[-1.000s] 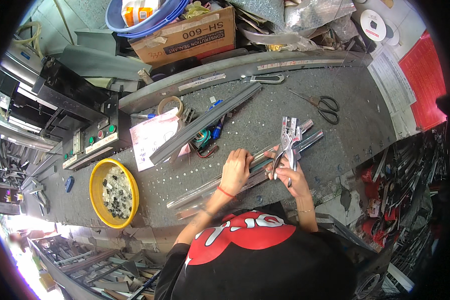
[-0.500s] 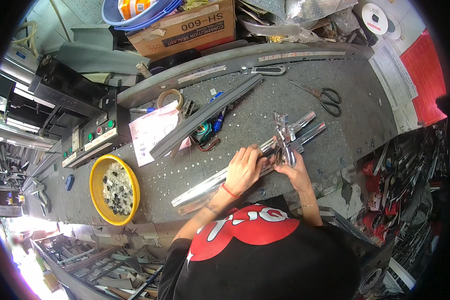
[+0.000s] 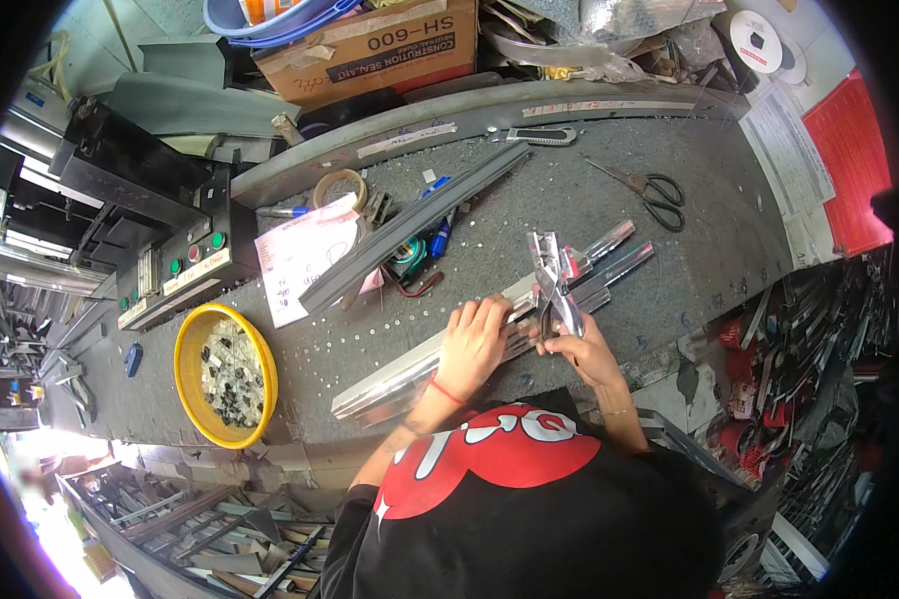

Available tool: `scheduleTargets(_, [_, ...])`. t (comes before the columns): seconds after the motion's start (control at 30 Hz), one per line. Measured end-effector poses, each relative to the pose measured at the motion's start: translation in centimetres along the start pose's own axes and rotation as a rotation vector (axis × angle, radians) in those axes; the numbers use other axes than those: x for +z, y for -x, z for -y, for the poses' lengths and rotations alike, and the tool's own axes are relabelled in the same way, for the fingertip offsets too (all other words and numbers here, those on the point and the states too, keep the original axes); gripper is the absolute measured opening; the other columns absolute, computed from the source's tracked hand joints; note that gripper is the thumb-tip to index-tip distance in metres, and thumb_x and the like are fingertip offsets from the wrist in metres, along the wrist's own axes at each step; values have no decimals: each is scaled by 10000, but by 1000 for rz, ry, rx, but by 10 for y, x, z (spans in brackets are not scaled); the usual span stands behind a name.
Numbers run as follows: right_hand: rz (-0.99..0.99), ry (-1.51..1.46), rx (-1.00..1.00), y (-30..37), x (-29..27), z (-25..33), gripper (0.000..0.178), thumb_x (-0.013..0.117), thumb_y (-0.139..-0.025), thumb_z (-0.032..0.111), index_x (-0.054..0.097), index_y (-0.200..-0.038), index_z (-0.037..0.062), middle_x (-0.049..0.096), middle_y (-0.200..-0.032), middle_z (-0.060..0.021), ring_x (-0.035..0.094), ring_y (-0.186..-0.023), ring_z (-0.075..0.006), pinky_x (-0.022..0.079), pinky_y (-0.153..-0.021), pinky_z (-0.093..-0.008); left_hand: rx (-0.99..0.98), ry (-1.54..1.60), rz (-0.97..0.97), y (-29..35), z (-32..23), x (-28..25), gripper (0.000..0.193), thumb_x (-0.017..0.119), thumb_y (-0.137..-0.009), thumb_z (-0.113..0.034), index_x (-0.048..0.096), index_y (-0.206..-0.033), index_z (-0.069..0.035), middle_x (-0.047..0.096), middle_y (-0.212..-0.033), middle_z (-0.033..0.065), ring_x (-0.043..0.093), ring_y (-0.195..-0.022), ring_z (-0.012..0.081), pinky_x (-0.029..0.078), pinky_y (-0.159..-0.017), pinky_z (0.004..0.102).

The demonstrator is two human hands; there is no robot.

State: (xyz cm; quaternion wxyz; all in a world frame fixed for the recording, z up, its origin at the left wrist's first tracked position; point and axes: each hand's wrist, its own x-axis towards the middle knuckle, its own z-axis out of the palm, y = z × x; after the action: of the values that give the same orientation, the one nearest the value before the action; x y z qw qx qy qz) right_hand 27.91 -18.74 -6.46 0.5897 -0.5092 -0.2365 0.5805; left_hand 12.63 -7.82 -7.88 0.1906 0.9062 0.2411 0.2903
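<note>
Several long, shiny metal profiles (image 3: 395,384) lie side by side, slanting across the grey worktable. My left hand (image 3: 472,349) is closed over them near their middle, its fingers bent round the upper edge. Just to its right, my right hand (image 3: 586,357) grips short shiny metal profile pieces (image 3: 557,285), which stand up crosswise over the long ones. A small red patch shows beside these pieces. The fingertips of my right hand are partly hidden behind the metal. Beyond both hands, a long dark grey profile (image 3: 420,225) rests diagonally on the table.
At left stands a yellow basket (image 3: 273,384) of small clear and black parts. Under the grey profile are a pink-white paper (image 3: 290,265) and a tape measure (image 3: 408,258). Scissors (image 3: 659,200) and a utility knife (image 3: 537,136) lie farther back. A black machine with buttons (image 3: 185,265) borders the left.
The short pieces in my right hand have tilted and turned, now leaning up to the left. My left hand has shifted slightly left along the long profiles.
</note>
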Motion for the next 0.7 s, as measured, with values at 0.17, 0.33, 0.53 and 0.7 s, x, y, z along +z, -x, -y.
scheduleTargets(0.17, [39,-206,-32,1,10,10,551,559,-719,-18,427,-1253,-15,604,-933,-102,576,-825,-157,468,-738,-285,-69,551,-45,10,-26,-23,124,587,-860,-163,602,-886,-42,585,-795,66,555,-693,179,423,-623,296])
scheduleTargets(0.33, [102,19,-192,13,29,25,534,587,-757,1,395,-1255,-21,578,-1009,-98,570,-880,-160,458,-786,-289,-686,1418,155,7,-27,-15,485,357,-995,-341,601,-732,-14,500,-587,1,371,-519,53,302,-487,219])
scheduleTargets(0.53, [148,82,-245,29,46,39,435,604,-812,56,447,-1210,-16,562,-1012,-69,521,-854,-103,421,-757,-267,-862,1459,-68,-7,-22,-3,483,438,-911,-490,582,-782,-47,524,-579,16,376,-451,94,336,-455,244])
scheduleTargets(0.7, [213,22,-233,30,53,50,396,592,-822,55,470,-1191,-20,569,-991,-65,521,-835,-103,412,-745,-257,-861,1620,-35,-15,-12,-8,358,492,-864,-412,594,-818,-72,579,-751,23,448,-593,99,362,-563,251])
